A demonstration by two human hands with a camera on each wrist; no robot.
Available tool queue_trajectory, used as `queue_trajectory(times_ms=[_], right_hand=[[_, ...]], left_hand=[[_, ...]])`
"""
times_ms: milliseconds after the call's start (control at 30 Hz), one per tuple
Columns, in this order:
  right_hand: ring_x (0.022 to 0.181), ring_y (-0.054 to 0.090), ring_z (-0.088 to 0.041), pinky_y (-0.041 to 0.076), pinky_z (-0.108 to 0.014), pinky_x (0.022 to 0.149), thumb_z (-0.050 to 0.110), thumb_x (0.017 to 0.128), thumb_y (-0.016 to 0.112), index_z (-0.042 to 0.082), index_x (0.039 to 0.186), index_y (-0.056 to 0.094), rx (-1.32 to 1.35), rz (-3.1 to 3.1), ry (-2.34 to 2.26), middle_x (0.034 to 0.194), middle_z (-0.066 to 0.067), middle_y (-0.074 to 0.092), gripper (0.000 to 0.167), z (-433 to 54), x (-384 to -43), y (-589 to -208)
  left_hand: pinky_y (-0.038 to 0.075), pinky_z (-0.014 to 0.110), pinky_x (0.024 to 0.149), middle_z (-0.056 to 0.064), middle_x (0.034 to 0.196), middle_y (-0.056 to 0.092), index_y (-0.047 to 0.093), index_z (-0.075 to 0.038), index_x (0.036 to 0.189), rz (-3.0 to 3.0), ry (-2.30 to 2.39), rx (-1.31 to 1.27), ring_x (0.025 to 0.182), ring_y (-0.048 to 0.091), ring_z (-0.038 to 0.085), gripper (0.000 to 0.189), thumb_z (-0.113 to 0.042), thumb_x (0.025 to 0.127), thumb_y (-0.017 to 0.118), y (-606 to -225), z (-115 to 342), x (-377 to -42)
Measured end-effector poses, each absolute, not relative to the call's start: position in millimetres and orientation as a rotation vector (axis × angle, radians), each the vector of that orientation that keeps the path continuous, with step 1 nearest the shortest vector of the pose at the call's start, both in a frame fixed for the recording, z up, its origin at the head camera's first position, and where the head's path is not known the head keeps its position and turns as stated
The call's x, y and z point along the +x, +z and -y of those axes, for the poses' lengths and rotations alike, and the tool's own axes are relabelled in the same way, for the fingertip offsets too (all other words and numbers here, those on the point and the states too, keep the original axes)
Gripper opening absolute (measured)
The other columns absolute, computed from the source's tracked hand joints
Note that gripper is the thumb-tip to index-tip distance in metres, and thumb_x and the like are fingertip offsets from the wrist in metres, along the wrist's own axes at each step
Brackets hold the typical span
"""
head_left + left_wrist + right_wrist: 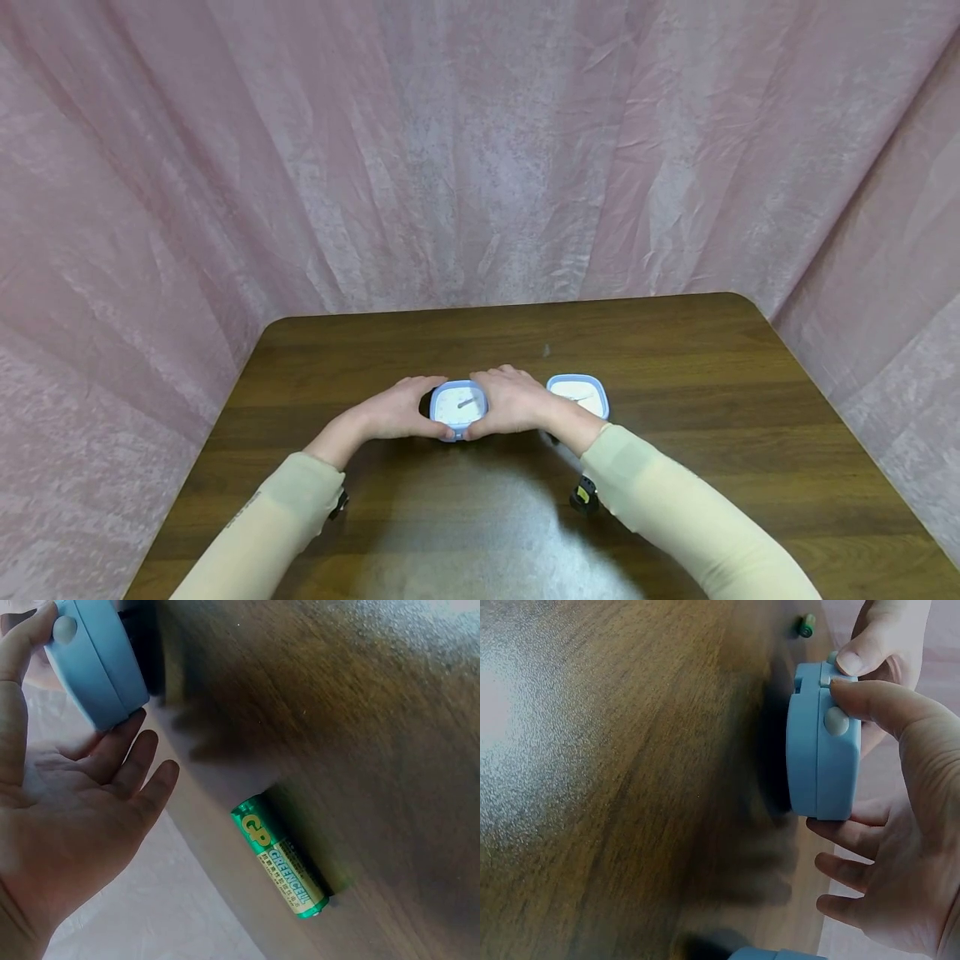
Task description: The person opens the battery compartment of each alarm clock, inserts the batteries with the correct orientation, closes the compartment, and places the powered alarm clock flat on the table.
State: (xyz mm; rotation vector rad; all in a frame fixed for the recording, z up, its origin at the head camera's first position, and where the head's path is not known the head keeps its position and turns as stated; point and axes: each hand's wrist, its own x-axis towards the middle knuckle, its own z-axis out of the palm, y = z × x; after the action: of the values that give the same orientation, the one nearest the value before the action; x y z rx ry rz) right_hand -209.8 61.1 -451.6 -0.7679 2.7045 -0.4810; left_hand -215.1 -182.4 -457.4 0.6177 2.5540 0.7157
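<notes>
Both hands hold a small light-blue alarm clock with a white dial, its face turned up, close over the table. My left hand grips its left side, thumb at the near edge and fingers at the far edge. The right hand grips the opposite side in the same way. In the right wrist view the right thumb presses near a latch-like tab and a round pale foot on the clock's side. A green GP battery lies on the table beside the left hand, hidden in the head view.
A second blue clock with a white dial lies on the brown wooden table, partly covered by the right wrist. Pink curtains hang behind and at both sides. Black wrist devices show under the sleeves.
</notes>
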Motion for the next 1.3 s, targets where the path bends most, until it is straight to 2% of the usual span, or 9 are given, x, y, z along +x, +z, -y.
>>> queue_trajectory(times_ms=[200,400,600,967,1067,1300], right_hand=[[0.135,0.044,-0.028,0.034,-0.047,0.112,0.065,0.078,0.076,0.009,0.157,0.041,-0.778,-2.723,-0.495,0.150,-0.007,0.052,0.103,-60,-210,-455],[0.126,0.049,-0.026,0.039,-0.045,0.105,0.065,0.076,0.077,0.010,0.152,0.049,-0.808,-2.770,-0.495,0.141,-0.005,0.058,0.097,-61,-210,-454],[0.125,0.050,-0.027,0.040,-0.048,0.104,0.064,0.075,0.080,0.010,0.149,0.051,-0.823,-2.793,-0.531,0.139,-0.006,0.058,0.096,-63,-208,-451],[0.123,0.046,-0.022,0.039,-0.044,0.105,0.062,0.073,0.081,0.010,0.154,0.045,-0.823,-2.809,-0.645,0.139,-0.005,0.055,0.103,-69,-204,-450],[0.121,0.045,-0.022,0.040,-0.044,0.103,0.060,0.072,0.082,0.011,0.151,0.049,-0.827,-2.804,-0.690,0.137,-0.004,0.056,0.099,-70,-204,-450],[0.121,0.044,-0.020,0.045,-0.039,0.093,0.056,0.071,0.085,0.015,0.147,0.052,-0.746,-2.774,-0.892,0.133,0.000,0.056,0.092,-75,-203,-451]], left_hand=[[0.041,0.048,0.105,0.004,0.147,0.051,0.043,-0.012,0.156,-2.574,0.712,0.628,0.132,0.044,0.024,0.103,-0.061,0.075,0.083,-456,183,-214],[0.042,0.047,0.102,0.003,0.144,0.053,0.045,-0.011,0.155,-2.599,0.715,0.650,0.127,0.046,0.022,0.102,-0.061,0.075,0.084,-454,183,-214],[0.044,0.046,0.101,0.003,0.143,0.053,0.045,-0.011,0.154,-2.634,0.705,0.685,0.126,0.047,0.021,0.102,-0.063,0.075,0.083,-451,182,-213],[0.045,0.046,0.100,0.001,0.143,0.053,0.043,-0.016,0.156,-2.676,0.676,0.687,0.128,0.047,0.020,0.102,-0.065,0.075,0.082,-441,177,-208],[0.044,0.048,0.103,0.003,0.148,0.049,0.038,-0.017,0.159,-2.662,0.687,0.679,0.133,0.044,0.022,0.105,-0.064,0.076,0.081,-438,177,-206],[0.034,0.058,0.112,0.007,0.163,0.032,0.011,-0.026,0.166,-2.556,0.907,0.641,0.148,0.028,0.026,0.121,-0.066,0.076,0.081,-441,182,-203]])
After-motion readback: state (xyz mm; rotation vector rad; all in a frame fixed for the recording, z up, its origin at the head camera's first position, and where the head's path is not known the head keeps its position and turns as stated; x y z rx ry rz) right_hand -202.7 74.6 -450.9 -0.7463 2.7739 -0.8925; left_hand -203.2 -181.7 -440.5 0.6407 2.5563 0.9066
